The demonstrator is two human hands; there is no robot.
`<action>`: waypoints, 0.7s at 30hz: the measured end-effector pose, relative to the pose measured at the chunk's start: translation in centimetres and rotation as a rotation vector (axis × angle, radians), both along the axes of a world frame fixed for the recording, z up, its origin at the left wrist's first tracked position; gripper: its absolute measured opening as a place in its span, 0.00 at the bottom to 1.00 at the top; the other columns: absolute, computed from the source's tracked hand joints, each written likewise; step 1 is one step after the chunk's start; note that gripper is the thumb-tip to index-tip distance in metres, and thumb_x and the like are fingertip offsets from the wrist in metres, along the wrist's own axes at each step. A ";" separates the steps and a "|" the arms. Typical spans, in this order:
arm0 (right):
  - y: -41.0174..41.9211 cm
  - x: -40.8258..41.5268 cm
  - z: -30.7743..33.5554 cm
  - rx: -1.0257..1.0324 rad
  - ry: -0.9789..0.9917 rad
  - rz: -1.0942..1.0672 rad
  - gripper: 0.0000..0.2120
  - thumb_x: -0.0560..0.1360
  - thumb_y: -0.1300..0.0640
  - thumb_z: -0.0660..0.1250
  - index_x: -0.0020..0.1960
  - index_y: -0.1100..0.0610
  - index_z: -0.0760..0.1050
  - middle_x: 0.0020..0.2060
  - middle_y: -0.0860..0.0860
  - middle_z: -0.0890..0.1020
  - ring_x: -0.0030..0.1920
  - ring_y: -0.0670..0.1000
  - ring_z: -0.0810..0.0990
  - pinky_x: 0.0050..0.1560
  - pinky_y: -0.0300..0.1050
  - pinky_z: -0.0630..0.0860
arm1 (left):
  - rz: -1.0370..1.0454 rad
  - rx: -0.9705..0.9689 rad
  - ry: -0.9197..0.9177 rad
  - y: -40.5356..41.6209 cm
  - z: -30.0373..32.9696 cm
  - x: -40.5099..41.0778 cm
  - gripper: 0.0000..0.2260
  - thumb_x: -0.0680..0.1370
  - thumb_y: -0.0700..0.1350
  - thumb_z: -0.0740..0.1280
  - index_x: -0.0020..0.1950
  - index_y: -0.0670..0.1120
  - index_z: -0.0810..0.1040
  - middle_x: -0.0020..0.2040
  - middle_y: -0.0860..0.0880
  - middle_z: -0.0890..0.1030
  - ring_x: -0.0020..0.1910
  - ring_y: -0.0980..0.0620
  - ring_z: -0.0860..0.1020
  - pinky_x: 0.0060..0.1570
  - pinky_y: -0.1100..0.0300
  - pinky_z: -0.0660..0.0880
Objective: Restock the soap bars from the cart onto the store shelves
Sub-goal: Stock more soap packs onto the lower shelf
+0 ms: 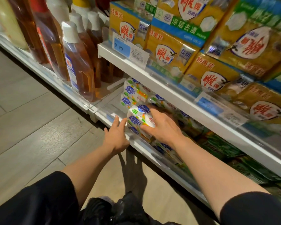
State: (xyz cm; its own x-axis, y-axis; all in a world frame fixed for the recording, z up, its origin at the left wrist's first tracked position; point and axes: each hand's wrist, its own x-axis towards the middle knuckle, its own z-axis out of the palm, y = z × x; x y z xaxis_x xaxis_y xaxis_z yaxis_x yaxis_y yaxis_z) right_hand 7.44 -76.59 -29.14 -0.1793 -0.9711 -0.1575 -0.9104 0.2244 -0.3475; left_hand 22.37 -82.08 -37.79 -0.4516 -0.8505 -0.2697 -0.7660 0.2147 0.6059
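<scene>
White soap pack (140,118), long axis 11 to 5 o'clock, right hand (162,127) clasping it, left hand (116,135) fingers straight beside it, lower shelf (136,144), wood-look floor (31,119)

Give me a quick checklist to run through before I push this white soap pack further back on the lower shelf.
1. Grip: right hand lies over the white soap pack, thumb at its front; ok.
2. Left hand steadies the pack's left side with straight fingers; ok.
3. Pack past the clear front lip of the lower shelf; ok, it sits above and behind it.
4. Space to the left of the pack: bare shelf shows there; ok.
5. Room behind, towards the stacked white packs; cannot tell, hand covers it.
6. Label facing front: blue logo shows; ok.
</scene>
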 end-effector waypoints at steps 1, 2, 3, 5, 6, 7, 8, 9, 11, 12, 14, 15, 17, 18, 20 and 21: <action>-0.2 0.1 0.0 0.006 0.007 -0.003 0.22 0.74 0.42 0.67 0.63 0.50 0.64 0.58 0.50 0.75 0.52 0.49 0.74 0.47 0.45 0.73 | 0.010 0.005 0.022 -0.2 0.0 0.1 0.41 0.71 0.40 0.72 0.78 0.52 0.53 0.79 0.44 0.47 0.77 0.43 0.54 0.74 0.39 0.45; -0.3 0.1 0.0 0.023 0.004 -0.005 0.24 0.74 0.42 0.67 0.64 0.50 0.64 0.59 0.50 0.75 0.54 0.50 0.75 0.50 0.46 0.74 | 0.015 0.004 0.031 -0.3 -0.1 0.3 0.39 0.72 0.40 0.72 0.77 0.52 0.55 0.79 0.44 0.48 0.77 0.44 0.52 0.74 0.38 0.46; -0.3 0.0 0.2 0.041 0.001 -0.003 0.26 0.74 0.42 0.68 0.66 0.51 0.63 0.61 0.51 0.75 0.56 0.51 0.75 0.52 0.47 0.74 | 0.010 -0.004 0.026 -0.5 -0.2 0.4 0.38 0.72 0.41 0.72 0.77 0.52 0.56 0.79 0.45 0.49 0.78 0.45 0.50 0.74 0.37 0.47; 0.4 0.0 0.8 0.045 0.037 0.000 0.29 0.72 0.40 0.69 0.66 0.51 0.63 0.61 0.51 0.75 0.57 0.52 0.76 0.52 0.48 0.75 | -0.013 -0.026 0.002 -0.6 -0.4 0.6 0.37 0.72 0.42 0.72 0.77 0.52 0.58 0.79 0.45 0.48 0.78 0.46 0.47 0.73 0.35 0.47; 1.3 -0.1 1.1 0.023 0.091 -0.020 0.30 0.69 0.37 0.70 0.63 0.50 0.63 0.59 0.50 0.76 0.55 0.52 0.76 0.51 0.47 0.76 | -0.018 -0.033 -0.006 -0.6 -0.5 0.7 0.37 0.72 0.43 0.72 0.77 0.52 0.58 0.79 0.45 0.48 0.78 0.46 0.46 0.73 0.35 0.48; 2.4 -0.2 1.3 -0.001 0.157 -0.064 0.31 0.67 0.35 0.72 0.60 0.50 0.64 0.57 0.50 0.76 0.55 0.51 0.77 0.49 0.46 0.76 | -0.017 -0.034 -0.009 -0.7 -0.6 0.7 0.37 0.72 0.43 0.72 0.77 0.53 0.58 0.79 0.45 0.48 0.78 0.46 0.46 0.73 0.35 0.47; 3.8 -0.5 1.5 -0.009 0.218 -0.128 0.32 0.65 0.34 0.73 0.58 0.51 0.65 0.56 0.50 0.77 0.55 0.51 0.77 0.48 0.45 0.75 | -0.013 -0.031 -0.007 -0.6 -0.7 0.6 0.37 0.72 0.44 0.73 0.77 0.53 0.57 0.79 0.45 0.48 0.78 0.46 0.46 0.73 0.35 0.47; 5.3 -0.9 1.7 0.002 0.267 -0.191 0.31 0.64 0.34 0.73 0.56 0.51 0.65 0.55 0.49 0.77 0.55 0.52 0.77 0.48 0.44 0.73 | -0.007 -0.028 -0.004 -0.6 -0.7 0.5 0.38 0.72 0.44 0.73 0.77 0.53 0.57 0.79 0.44 0.48 0.78 0.46 0.47 0.73 0.36 0.46; 7.7 -2.0 1.6 0.080 0.306 -0.282 0.27 0.65 0.36 0.73 0.50 0.50 0.64 0.53 0.50 0.78 0.55 0.53 0.78 0.45 0.44 0.71 | 0.001 -0.027 0.001 -0.5 -0.6 0.4 0.39 0.72 0.45 0.73 0.77 0.52 0.56 0.79 0.44 0.48 0.78 0.46 0.48 0.73 0.37 0.45; 8.4 -2.6 1.4 0.119 0.286 -0.312 0.25 0.66 0.38 0.73 0.47 0.50 0.63 0.52 0.51 0.78 0.53 0.53 0.78 0.44 0.44 0.71 | 0.004 -0.025 -0.001 -0.4 -0.5 0.3 0.40 0.71 0.44 0.73 0.78 0.52 0.55 0.79 0.44 0.47 0.78 0.46 0.48 0.73 0.37 0.45; 9.1 -3.4 0.9 0.156 0.201 -0.331 0.21 0.68 0.41 0.73 0.43 0.49 0.63 0.47 0.49 0.78 0.50 0.53 0.78 0.42 0.44 0.71 | 0.012 -0.026 -0.010 -0.3 -0.5 0.2 0.40 0.71 0.42 0.73 0.78 0.52 0.55 0.79 0.43 0.48 0.78 0.45 0.48 0.73 0.38 0.44; 9.2 -3.5 0.6 0.154 0.161 -0.328 0.19 0.69 0.43 0.73 0.42 0.49 0.64 0.44 0.48 0.76 0.49 0.52 0.78 0.42 0.44 0.72 | 0.014 -0.028 -0.016 -0.3 -0.5 0.1 0.39 0.71 0.42 0.73 0.78 0.52 0.56 0.79 0.43 0.48 0.78 0.45 0.49 0.73 0.38 0.45; 9.1 -3.7 0.3 0.134 0.136 -0.302 0.19 0.69 0.44 0.74 0.44 0.50 0.65 0.43 0.47 0.73 0.48 0.52 0.76 0.43 0.45 0.71 | 0.012 -0.031 -0.021 -0.5 -0.6 0.1 0.38 0.71 0.41 0.72 0.77 0.52 0.57 0.79 0.43 0.50 0.78 0.45 0.50 0.73 0.38 0.45; 9.0 -3.7 0.3 0.128 0.139 -0.281 0.19 0.69 0.45 0.73 0.45 0.50 0.65 0.43 0.47 0.72 0.47 0.51 0.75 0.42 0.45 0.70 | 0.008 -0.031 -0.023 -0.5 -0.6 0.0 0.38 0.71 0.41 0.72 0.77 0.52 0.57 0.78 0.43 0.51 0.78 0.44 0.51 0.73 0.37 0.45; 8.6 -4.0 0.3 0.133 0.121 -0.252 0.19 0.70 0.45 0.73 0.46 0.51 0.64 0.42 0.46 0.70 0.45 0.50 0.73 0.40 0.44 0.69 | 0.003 -0.033 -0.024 -0.5 -0.7 0.0 0.37 0.71 0.40 0.72 0.76 0.52 0.59 0.77 0.43 0.55 0.77 0.44 0.53 0.73 0.36 0.45; 8.5 -4.2 0.4 0.143 0.100 -0.247 0.19 0.70 0.46 0.73 0.45 0.51 0.63 0.40 0.45 0.70 0.44 0.49 0.72 0.37 0.42 0.68 | 0.005 -0.035 -0.023 -0.5 -0.7 -0.1 0.36 0.71 0.39 0.72 0.75 0.52 0.60 0.75 0.43 0.57 0.76 0.43 0.55 0.73 0.35 0.46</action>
State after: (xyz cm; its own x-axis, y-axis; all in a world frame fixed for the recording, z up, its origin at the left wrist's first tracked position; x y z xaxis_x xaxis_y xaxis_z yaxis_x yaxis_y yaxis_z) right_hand 3.28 -68.12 -28.77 -0.4291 -0.8652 -0.2594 -0.8503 0.4838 -0.2074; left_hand 22.30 -82.61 -38.48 -0.4413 -0.8617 -0.2503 -0.7808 0.2313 0.5804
